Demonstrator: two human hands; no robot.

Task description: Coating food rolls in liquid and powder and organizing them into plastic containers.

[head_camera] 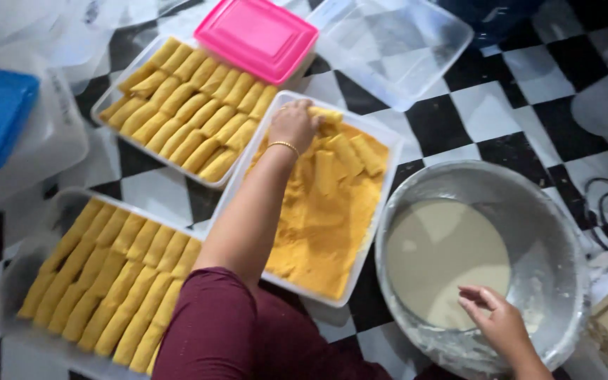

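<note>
Risk: left hand (pixel 294 125) clenched on roll (pixel 326 115) at far end of crumb tray (pixel 388 151); squeezing could split it, I'd judge; right hand (pixel 495 318) open, fingers over batter bowl (pixel 564 232); drips could clump crumbs.

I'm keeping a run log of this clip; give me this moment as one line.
left hand: on roll in crumb tray | right hand: empty, over batter bowl | two trays of coated rolls beside

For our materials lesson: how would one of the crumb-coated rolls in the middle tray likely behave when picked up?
The roll looks cylindrical, so it may roll if nudged. Its crumb coating seems loose, likely shedding. The left hand grips one gently, suggesting softness.
</note>
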